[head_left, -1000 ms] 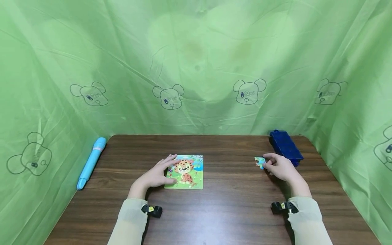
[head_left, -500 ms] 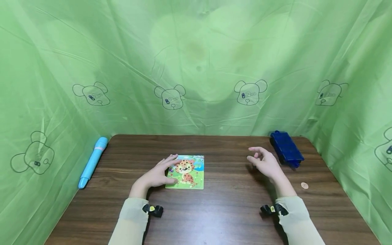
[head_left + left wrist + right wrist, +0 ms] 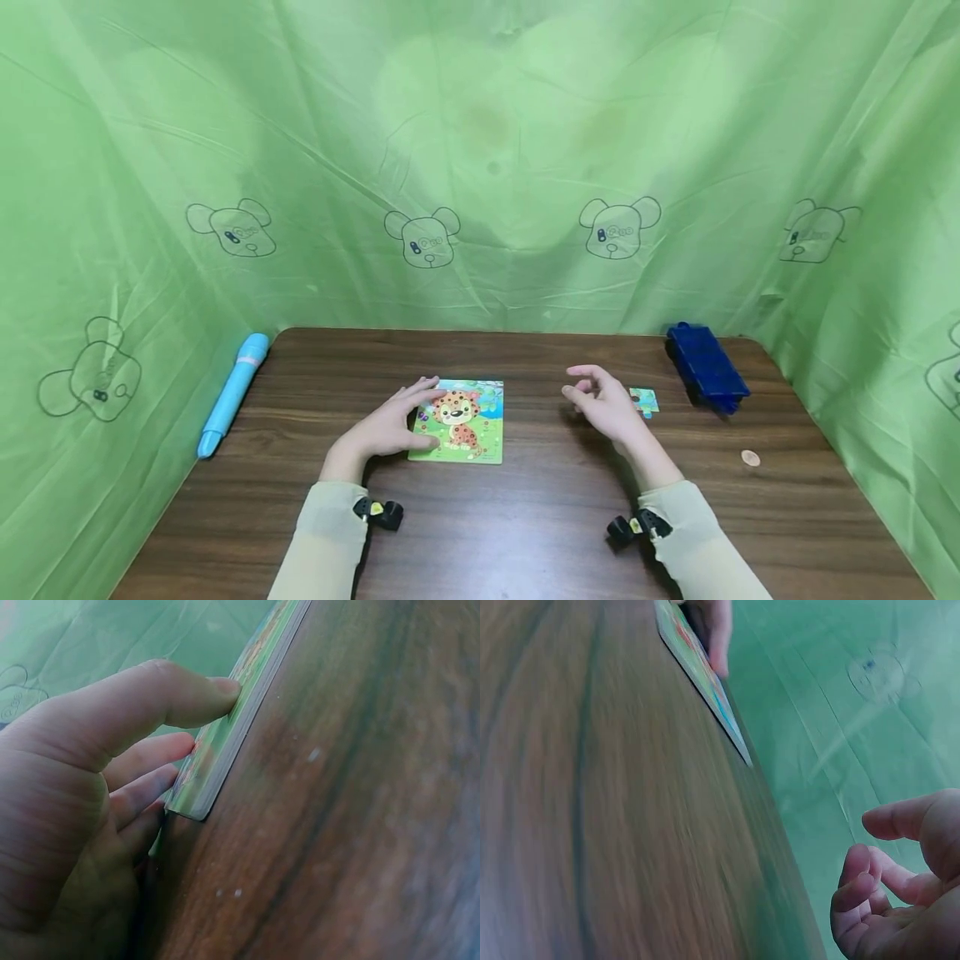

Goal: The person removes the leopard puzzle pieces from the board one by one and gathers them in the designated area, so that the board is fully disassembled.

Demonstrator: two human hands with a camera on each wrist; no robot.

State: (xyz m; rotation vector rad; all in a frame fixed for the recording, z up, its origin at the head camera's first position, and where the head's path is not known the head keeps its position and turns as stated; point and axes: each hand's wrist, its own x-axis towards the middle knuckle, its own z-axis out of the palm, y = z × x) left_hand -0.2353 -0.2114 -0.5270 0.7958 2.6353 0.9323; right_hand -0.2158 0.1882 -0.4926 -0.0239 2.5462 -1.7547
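Now our right grip (image 3: 604, 410) hangs released, fingers loosely bent, between the leopard puzzle (image 3: 467, 423) and the loose piece (image 3: 646, 399), which we were touching a second ago and which lies just right of that grip. Our left grip (image 3: 386, 427) still rests relaxed on the leopard puzzle's left side.

Head view high, facing forward, down; wrist views nearer, low, tilted, all sharing the picture board (image 3: 462, 425)
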